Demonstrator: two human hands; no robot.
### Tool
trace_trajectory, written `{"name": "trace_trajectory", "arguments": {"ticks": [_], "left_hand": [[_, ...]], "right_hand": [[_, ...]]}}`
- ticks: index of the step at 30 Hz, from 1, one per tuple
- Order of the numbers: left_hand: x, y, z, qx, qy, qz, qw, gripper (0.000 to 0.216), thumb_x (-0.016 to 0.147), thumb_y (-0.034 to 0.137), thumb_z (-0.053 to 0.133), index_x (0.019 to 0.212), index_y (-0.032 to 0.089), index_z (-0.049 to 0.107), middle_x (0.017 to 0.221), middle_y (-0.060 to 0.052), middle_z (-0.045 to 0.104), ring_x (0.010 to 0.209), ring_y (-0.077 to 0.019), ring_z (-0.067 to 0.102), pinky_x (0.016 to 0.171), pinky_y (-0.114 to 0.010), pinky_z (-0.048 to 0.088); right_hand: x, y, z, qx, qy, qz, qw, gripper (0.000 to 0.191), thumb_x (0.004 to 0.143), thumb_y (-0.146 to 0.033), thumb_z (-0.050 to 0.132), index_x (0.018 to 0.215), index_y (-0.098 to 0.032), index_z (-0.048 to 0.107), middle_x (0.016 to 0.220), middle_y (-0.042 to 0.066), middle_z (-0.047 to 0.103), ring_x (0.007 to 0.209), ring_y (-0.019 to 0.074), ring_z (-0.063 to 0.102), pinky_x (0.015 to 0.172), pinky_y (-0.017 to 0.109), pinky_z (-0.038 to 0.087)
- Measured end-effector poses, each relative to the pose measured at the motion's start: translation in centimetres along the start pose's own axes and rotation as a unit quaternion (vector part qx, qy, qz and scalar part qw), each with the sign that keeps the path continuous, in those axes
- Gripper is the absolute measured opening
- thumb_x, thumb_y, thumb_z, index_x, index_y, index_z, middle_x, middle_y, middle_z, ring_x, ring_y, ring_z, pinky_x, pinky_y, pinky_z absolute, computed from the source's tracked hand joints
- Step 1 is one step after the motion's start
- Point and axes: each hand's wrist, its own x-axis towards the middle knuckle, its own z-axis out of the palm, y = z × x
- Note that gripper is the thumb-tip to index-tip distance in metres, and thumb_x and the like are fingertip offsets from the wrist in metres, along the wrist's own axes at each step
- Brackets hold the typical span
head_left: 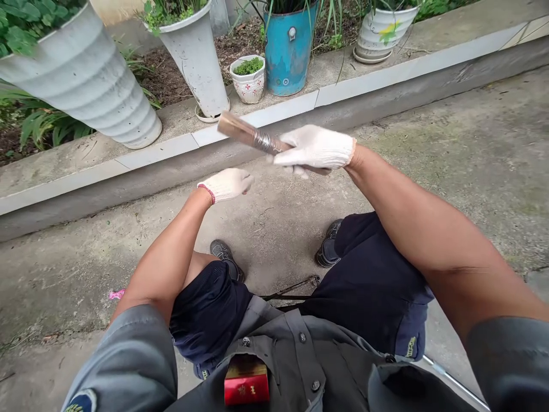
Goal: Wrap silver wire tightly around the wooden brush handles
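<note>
Left of centre in the frame, my gloved left hand (227,184) is curled, though I cannot tell whether it holds anything. Above it and apart, the wire-wrapped stick (253,136) lies at upper centre, its long axis slanting down rightward into my right hand (317,147), which is closed around it.

On a low ledge (343,71) stand a ribbed pot (86,80), a tall pot (195,63), a small pot (249,88), a blue bucket (288,63) and a round pot (380,34); a pink scrap (116,294) lies on concrete (77,257)
</note>
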Motion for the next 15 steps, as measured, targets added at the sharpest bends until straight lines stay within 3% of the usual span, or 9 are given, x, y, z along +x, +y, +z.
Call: {"name": "trace_trajectory", "arguments": {"ticks": [3, 5, 7, 11, 15], "left_hand": [[0.4, -1.7, -0.6, -0.028, 0.004, 0.001, 1.0, 0.046, 0.113, 0.044, 0.042, 0.094, 0.019, 0.075, 0.102, -0.005, 0.08, 0.082, -0.0179, 0.059, 0.079, -0.031, 0.043], [0.5, -1.9, -0.8, -0.006, 0.005, -0.002, 1.0, 0.045, 0.113, 0.042, 0.043, 0.091, 0.019, 0.075, 0.101, -0.006, 0.079, 0.08, -0.0173, 0.056, 0.077, -0.031, 0.041], [0.4, -1.3, -0.8, 0.027, 0.002, -0.013, 1.0, 0.048, 0.112, 0.043, 0.042, 0.086, 0.02, 0.074, 0.092, -0.006, 0.076, 0.075, -0.0188, 0.055, 0.073, -0.033, 0.039], [0.0, 0.9, -0.2, 0.068, -0.01, 0.004, 0.998, 0.049, 0.112, 0.046, 0.042, 0.084, 0.021, 0.074, 0.079, -0.007, 0.07, 0.07, -0.0214, 0.053, 0.071, -0.036, 0.036], [-0.3, 2.3, 1.0, 0.051, -0.021, 0.037, 0.998, 0.054, 0.113, 0.051, 0.04, 0.084, 0.022, 0.075, 0.078, -0.007, 0.07, 0.07, -0.0215, 0.053, 0.073, -0.037, 0.038]], "right_hand": [[-0.1, 0.8, 1.8, -0.088, -0.089, 0.017, 0.992, 0.044, 0.101, -0.056, 0.076, 0.11, -0.015, 0.065, 0.072, 0.001, 0.061, 0.062, 0.0099, 0.055, 0.057, 0.02, 0.046], [1.0, 1.5, 3.3, -0.163, -0.178, 0.056, 0.969, 0.046, 0.096, -0.058, 0.08, 0.104, -0.014, 0.068, 0.074, 0.002, 0.063, 0.062, 0.0101, 0.056, 0.057, 0.02, 0.046], [2.7, 2.0, 4.8, -0.267, -0.208, 0.105, 0.935, 0.042, 0.093, -0.053, 0.081, 0.097, -0.013, 0.07, 0.073, 0.004, 0.063, 0.064, 0.0126, 0.06, 0.061, 0.023, 0.048], [5.6, 2.0, 5.2, -0.473, -0.073, 0.176, 0.86, 0.02, 0.084, -0.031, 0.083, 0.088, -0.014, 0.075, 0.075, 0.009, 0.065, 0.082, 0.0245, 0.071, 0.077, 0.034, 0.055], [5.8, 1.2, 1.7, -0.465, 0.081, 0.187, 0.861, 0.029, 0.091, -0.032, 0.074, 0.111, -0.01, 0.076, 0.091, 0.018, 0.072, 0.097, 0.0305, 0.073, 0.089, 0.039, 0.056]]}}
